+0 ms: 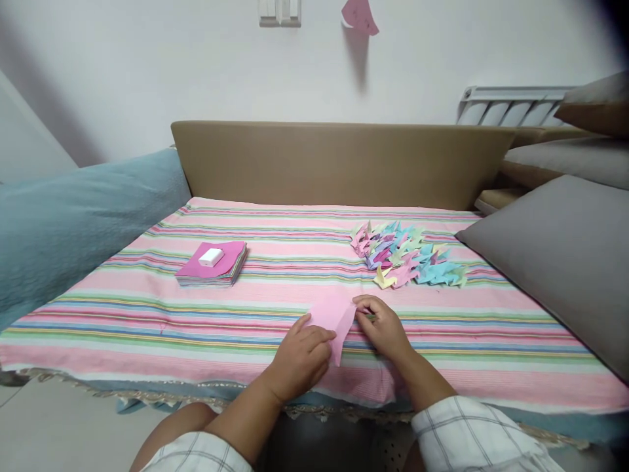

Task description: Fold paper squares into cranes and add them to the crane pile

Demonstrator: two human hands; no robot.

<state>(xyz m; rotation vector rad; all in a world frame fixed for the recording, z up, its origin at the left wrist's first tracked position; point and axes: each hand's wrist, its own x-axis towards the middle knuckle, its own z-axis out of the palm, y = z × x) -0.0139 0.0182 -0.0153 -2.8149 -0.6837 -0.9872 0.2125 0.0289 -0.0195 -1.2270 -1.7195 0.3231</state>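
Note:
A pink sheet of origami paper (328,314), partly folded, lies between my two hands near the front of the striped cloth. My left hand (303,351) rests over its lower left part, with the index finger reaching across the paper and the thumb at its left edge. At the upper right corner, my right hand (381,324) pinches the paper between thumb and fingertips. Beyond my right hand sits a cluster of folded paper cranes (405,255) in pink, blue, yellow, purple and green. The underside of the sheet is hidden.
A stack of coloured paper (211,280) stands at the left, topped by a small white block (211,257). Grey cushions (555,255) border the right side. A brown backrest (339,164) runs along the back, and a blue covered armrest (93,210) is at the left.

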